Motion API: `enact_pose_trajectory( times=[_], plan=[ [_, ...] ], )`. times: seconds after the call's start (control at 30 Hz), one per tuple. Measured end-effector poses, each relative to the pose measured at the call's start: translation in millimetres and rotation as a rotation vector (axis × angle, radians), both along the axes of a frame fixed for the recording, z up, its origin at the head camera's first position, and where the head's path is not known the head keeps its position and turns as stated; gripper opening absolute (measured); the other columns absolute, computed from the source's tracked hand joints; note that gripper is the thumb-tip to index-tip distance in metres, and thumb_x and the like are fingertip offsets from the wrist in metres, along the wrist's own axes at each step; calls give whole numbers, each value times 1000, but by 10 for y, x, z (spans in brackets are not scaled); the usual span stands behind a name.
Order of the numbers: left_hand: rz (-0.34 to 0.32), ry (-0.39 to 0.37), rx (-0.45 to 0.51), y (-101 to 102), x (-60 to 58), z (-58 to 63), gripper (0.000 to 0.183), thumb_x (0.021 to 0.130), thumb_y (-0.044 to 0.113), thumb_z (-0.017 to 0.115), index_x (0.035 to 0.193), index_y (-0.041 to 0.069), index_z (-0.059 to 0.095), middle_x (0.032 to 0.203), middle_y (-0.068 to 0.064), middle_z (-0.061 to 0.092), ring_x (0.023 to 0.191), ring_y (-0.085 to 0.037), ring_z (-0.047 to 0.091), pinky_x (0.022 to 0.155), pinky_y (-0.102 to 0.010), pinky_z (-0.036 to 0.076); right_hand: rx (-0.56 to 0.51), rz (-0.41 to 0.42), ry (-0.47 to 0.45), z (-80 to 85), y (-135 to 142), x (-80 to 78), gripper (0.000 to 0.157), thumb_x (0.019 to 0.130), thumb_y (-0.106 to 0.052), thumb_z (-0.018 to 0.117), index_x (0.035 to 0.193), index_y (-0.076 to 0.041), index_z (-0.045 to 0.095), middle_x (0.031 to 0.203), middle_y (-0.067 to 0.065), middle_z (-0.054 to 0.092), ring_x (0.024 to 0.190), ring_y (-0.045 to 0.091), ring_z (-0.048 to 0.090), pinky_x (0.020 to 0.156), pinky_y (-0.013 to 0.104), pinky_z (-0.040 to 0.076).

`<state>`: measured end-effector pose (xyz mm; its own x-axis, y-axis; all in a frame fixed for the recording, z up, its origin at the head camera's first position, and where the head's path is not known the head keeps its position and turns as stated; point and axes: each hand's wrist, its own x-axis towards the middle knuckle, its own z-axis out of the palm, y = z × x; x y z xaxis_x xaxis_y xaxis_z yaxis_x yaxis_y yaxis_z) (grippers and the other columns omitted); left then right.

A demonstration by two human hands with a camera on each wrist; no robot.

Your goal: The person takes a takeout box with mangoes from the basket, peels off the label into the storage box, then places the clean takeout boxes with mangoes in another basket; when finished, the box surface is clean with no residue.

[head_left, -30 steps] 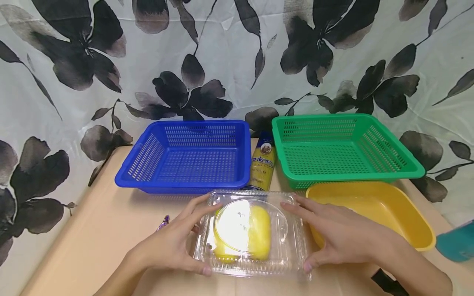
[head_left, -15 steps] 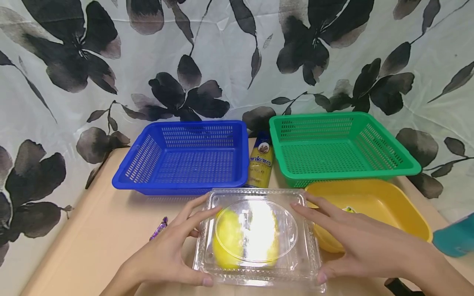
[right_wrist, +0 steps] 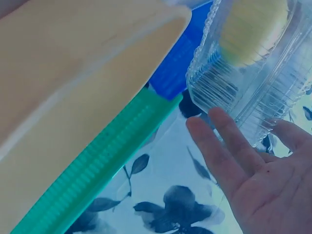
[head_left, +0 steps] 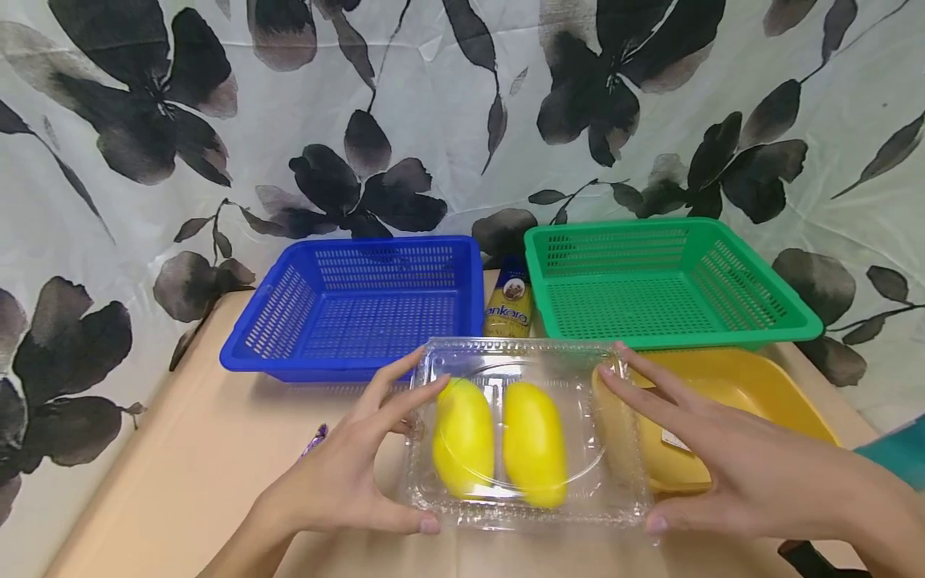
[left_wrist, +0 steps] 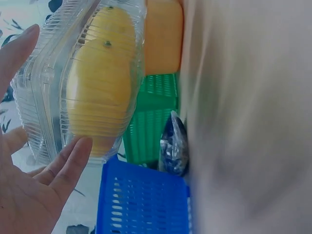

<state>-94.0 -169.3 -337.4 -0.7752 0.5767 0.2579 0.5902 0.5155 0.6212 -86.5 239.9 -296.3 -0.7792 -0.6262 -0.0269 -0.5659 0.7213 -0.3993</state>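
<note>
A clear plastic clamshell box (head_left: 535, 515), lid closed, spans the space between both hands in the head view. Inside lie two yellow mangoes, the left mango (head_left: 462, 437) beside the right mango (head_left: 535, 445). My left hand (head_left: 343, 478) grips the box's left side, thumb at the near corner and fingers at the far one. On the opposite side my right hand (head_left: 751, 466) holds it the same way. The left wrist view shows the box (left_wrist: 53, 87) raised off the tabletop (left_wrist: 248, 122), with fingers along its underside.
Behind the box stand a blue basket (head_left: 376, 321) and a green basket (head_left: 614, 309), a yellow packet (head_left: 509, 309) between them. A yellow tray (head_left: 766, 393) sits partly behind my right hand. A purple-wrapped candy (head_left: 315, 438) lies left; a teal object (head_left: 899, 449) stands at the right edge.
The box, held in both hands, comes toward me and to the right, then moves away from me and further right. Glare has left the lid, so both mangoes show fully.
</note>
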Motion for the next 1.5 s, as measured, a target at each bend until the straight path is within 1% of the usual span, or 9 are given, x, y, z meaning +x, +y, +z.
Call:
enact_pose_trajectory(
  times=[0.2,0.43,0.57,0.67,0.73,0.8,0.87,1.1,1.5],
  plan=[
    [-16,24,-11,151,-90,112,116,65,51,96,161,32,34,172,2,5,133,-21,51,94,-40,57,1,-24,124,69,101,27,126,71,-65,83,167,-30,9,174,0,-2,140,44,45,85,48,61],
    [-67,113,15,397,-360,161,118,65,46,97,162,27,32,173,0,-2,135,-24,50,100,-40,55,-40,-50,266,67,284,-93,133,65,-56,93,167,-24,14,174,4,0,146,37,35,85,36,60],
    [-105,168,20,545,-513,200,118,65,45,97,162,25,33,173,-2,-4,122,-22,56,97,-40,56,-147,-79,265,34,392,-168,134,62,-41,99,166,-22,17,173,4,2,152,40,24,107,70,39],
    [-123,200,29,639,-598,200,118,66,46,97,162,23,32,173,-3,-5,116,-19,56,96,-40,56,-198,-87,265,19,455,-219,135,60,-31,101,166,-20,18,173,5,1,155,33,20,120,52,32],
    [-127,225,38,705,-662,194,118,66,46,97,162,23,32,172,-3,-6,114,-17,55,94,-41,56,-181,-77,293,36,495,-261,138,59,-26,102,166,-17,15,173,6,-2,156,24,17,112,20,34],
    [-128,247,56,778,-737,186,118,66,45,97,162,22,33,172,-3,-6,123,-20,52,97,-41,54,-156,-64,341,66,524,-319,141,57,-21,102,166,-14,13,173,7,-5,155,12,17,96,2,28],
    [-128,264,85,854,-816,176,117,66,44,97,161,21,33,172,-4,-6,124,-21,52,98,-40,54,-169,-46,368,102,541,-380,144,55,-14,101,166,-11,10,173,9,-8,152,3,17,95,-1,28],
    [-143,272,168,1045,-1025,143,116,66,38,98,161,17,34,172,-5,-8,103,-14,57,94,-35,55,-244,2,393,129,634,-618,151,48,-3,102,165,-7,6,171,14,-11,154,0,8,96,-3,29],
    [-140,200,133,1256,-1331,345,122,71,37,95,166,20,21,172,-4,-4,99,-12,58,96,-26,54,-291,-165,329,102,805,-907,146,56,-3,100,166,-26,7,173,-6,-8,148,-10,13,98,1,32]
  ],
)
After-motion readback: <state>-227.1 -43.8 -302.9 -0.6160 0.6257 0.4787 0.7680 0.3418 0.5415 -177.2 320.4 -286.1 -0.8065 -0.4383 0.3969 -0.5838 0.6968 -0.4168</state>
